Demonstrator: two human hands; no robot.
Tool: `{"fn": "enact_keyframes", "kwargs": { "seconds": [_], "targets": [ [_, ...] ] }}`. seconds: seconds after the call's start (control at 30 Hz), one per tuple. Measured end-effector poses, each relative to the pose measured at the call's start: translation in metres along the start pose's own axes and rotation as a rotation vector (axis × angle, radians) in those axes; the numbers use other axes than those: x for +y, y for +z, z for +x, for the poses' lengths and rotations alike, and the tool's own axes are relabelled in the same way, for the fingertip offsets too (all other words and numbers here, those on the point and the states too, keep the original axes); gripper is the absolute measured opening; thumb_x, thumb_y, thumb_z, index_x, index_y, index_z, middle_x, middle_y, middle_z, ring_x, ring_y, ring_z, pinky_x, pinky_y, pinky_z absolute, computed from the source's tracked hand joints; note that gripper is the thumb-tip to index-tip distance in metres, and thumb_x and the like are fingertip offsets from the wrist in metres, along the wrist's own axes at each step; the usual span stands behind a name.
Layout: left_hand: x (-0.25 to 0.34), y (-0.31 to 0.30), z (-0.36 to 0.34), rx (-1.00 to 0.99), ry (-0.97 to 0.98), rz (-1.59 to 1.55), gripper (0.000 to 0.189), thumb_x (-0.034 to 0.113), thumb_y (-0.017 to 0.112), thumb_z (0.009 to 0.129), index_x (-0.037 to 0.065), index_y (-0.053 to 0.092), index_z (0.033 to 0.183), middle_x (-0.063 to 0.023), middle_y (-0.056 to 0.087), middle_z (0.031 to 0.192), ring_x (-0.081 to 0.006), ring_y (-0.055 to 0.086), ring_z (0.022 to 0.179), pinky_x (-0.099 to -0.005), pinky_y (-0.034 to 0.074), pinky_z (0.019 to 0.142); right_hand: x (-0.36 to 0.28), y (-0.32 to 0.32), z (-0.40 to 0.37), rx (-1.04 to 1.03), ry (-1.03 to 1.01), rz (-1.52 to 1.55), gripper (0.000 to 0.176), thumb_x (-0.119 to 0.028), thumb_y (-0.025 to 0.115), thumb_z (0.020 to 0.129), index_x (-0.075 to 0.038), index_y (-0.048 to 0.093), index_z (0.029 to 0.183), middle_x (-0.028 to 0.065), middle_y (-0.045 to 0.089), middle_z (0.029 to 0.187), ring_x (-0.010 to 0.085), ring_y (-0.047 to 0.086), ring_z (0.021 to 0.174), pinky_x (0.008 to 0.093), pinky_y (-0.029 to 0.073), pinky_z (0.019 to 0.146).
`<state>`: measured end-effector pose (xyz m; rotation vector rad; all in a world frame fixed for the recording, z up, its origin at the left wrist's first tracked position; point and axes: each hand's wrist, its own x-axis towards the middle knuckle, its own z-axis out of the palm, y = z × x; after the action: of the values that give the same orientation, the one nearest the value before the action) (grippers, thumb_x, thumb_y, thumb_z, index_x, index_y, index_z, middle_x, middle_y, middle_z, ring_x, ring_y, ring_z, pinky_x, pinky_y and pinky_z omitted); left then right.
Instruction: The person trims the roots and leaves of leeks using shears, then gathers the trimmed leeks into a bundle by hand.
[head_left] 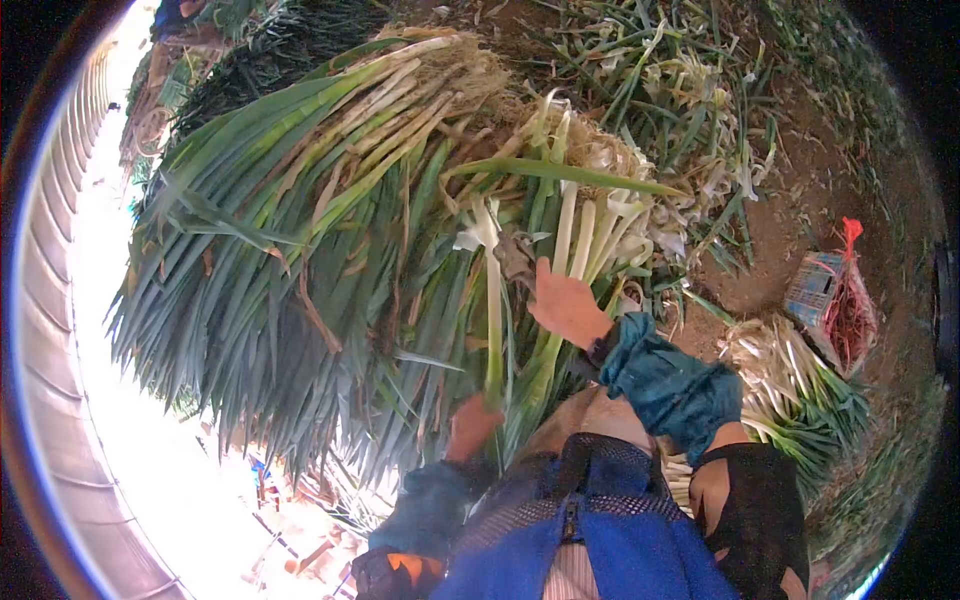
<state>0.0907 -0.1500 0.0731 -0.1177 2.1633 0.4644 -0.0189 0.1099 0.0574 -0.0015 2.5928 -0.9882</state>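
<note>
My left hand [472, 430] is closed around the green stalk of a long green onion [493, 300], which stands out from the fist with its white root end away from me. My right hand [568, 302] grips a short dark metal tool [516, 260], its tip close beside the white part of that onion; I cannot tell the tool's exact kind. Just past the right hand lie several white-stemmed onions [585, 235], roots pointing away. A loose green leaf [570, 172] lies across them. To the left spreads a large heap of untrimmed onions [290, 230] with long leaves.
Peeled skins and leaf scraps [690, 90] litter the brown soil at the far side. At the right, a bundle of white-stemmed onions [780, 375] lies on the ground near a red mesh bag [848, 315]. A pale ribbed sheet wall [55, 300] curves along the left.
</note>
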Motion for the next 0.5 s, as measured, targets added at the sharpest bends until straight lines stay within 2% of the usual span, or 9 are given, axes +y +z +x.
{"fn": "enact_keyframes", "kwargs": {
  "seconds": [0.07, 0.1, 0.13, 0.2, 0.23, 0.3, 0.4, 0.43, 0.5],
  "targets": [
    [0.011, 0.000, -0.003, 0.038, -0.001, 0.052, 0.044, 0.033, 0.063, 0.068, 0.010, 0.059, 0.106, -0.0173, 0.063, 0.096, -0.0356, 0.059, 0.091, -0.0451, 0.046, 0.078, -0.013, -0.023, -0.036, -0.019, -0.067, 0.088, 0.072, -0.029, 0.060, 0.077, 0.010, 0.026, 0.127, 0.0223, 0.059, 0.079, 0.0406, 0.059, 0.070, 0.0471, 0.047, 0.058],
    [0.024, -0.005, -0.002, 0.072, -0.004, 0.111, 0.043, 0.033, 0.063, 0.068, 0.009, 0.059, 0.104, -0.0177, 0.063, 0.096, -0.0358, 0.059, 0.090, -0.0453, 0.046, 0.078, -0.010, -0.014, -0.053, 0.029, -0.131, 0.044, 0.071, -0.030, 0.059, 0.078, 0.010, 0.026, 0.127, 0.0234, 0.059, 0.079, 0.0407, 0.059, 0.070, 0.0470, 0.047, 0.058],
    [0.034, -0.007, 0.002, 0.105, -0.010, 0.168, 0.043, 0.033, 0.063, 0.068, 0.007, 0.059, 0.103, -0.0180, 0.063, 0.095, -0.0361, 0.059, 0.090, -0.0455, 0.046, 0.078, -0.018, -0.023, -0.067, -0.065, -0.071, 0.042, 0.066, -0.026, 0.058, 0.077, 0.011, 0.029, 0.123, 0.0229, 0.059, 0.077, 0.0403, 0.059, 0.069, 0.0461, 0.048, 0.059],
    [0.050, -0.018, 0.026, 0.129, 0.083, 0.067, 0.040, 0.033, 0.062, 0.070, 0.006, 0.058, 0.098, -0.0181, 0.063, 0.092, -0.0362, 0.060, 0.088, -0.0466, 0.046, 0.075, -0.038, -0.055, -0.089, -0.252, 0.059, 0.040, 0.056, -0.019, 0.055, 0.076, 0.013, 0.035, 0.117, 0.0219, 0.059, 0.072, 0.0396, 0.060, 0.066, 0.0444, 0.050, 0.061],
    [0.057, -0.021, 0.037, 0.145, 0.130, 0.017, 0.039, 0.033, 0.062, 0.070, 0.005, 0.057, 0.096, -0.0182, 0.063, 0.091, -0.0362, 0.060, 0.087, -0.0472, 0.046, 0.074, -0.031, -0.054, -0.087, -0.237, 0.084, 0.033, 0.059, -0.022, 0.056, 0.077, 0.012, 0.033, 0.120, 0.0226, 0.059, 0.073, 0.0401, 0.060, 0.067, 0.0456, 0.049, 0.060],
    [0.067, -0.007, 0.053, 0.134, 0.193, 0.170, 0.037, 0.034, 0.062, 0.072, 0.005, 0.055, 0.094, -0.0180, 0.063, 0.087, -0.0367, 0.061, 0.083, -0.0481, 0.047, 0.070, -0.008, -0.040, -0.084, -0.211, 0.131, 0.034, 0.066, -0.028, 0.057, 0.078, 0.010, 0.028, 0.124, 0.0240, 0.059, 0.073, 0.0410, 0.059, 0.069, 0.0479, 0.047, 0.059],
    [0.065, 0.038, 0.066, 0.102, 0.185, 0.297, 0.037, 0.035, 0.061, 0.074, 0.005, 0.052, 0.094, -0.0179, 0.063, 0.083, -0.0375, 0.062, 0.078, -0.0492, 0.048, 0.066, 0.031, -0.035, -0.066, 0.099, 0.126, -0.009, 0.063, -0.026, 0.057, 0.078, 0.009, 0.030, 0.123, 0.0238, 0.059, 0.071, 0.0410, 0.059, 0.068, 0.0481, 0.047, 0.061],
    [0.064, 0.049, 0.067, 0.088, 0.162, 0.320, 0.037, 0.035, 0.061, 0.075, 0.006, 0.051, 0.095, -0.0179, 0.063, 0.082, -0.0377, 0.062, 0.076, -0.0495, 0.048, 0.064, 0.026, -0.044, -0.064, 0.012, 0.198, -0.012, 0.062, -0.026, 0.057, 0.079, 0.009, 0.030, 0.123, 0.0246, 0.059, 0.073, 0.0408, 0.059, 0.068, 0.0482, 0.047, 0.062],
    [0.070, 0.047, 0.058, 0.028, 0.098, 0.300, 0.038, 0.036, 0.060, 0.075, 0.005, 0.051, 0.095, -0.0179, 0.063, 0.083, -0.0377, 0.062, 0.076, -0.0497, 0.048, 0.064, 0.009, -0.046, -0.077, -0.081, 0.112, 0.008, 0.060, -0.025, 0.056, 0.078, 0.008, 0.031, 0.121, 0.0247, 0.059, 0.075, 0.0411, 0.059, 0.068, 0.0488, 0.046, 0.062]
  ]
}}
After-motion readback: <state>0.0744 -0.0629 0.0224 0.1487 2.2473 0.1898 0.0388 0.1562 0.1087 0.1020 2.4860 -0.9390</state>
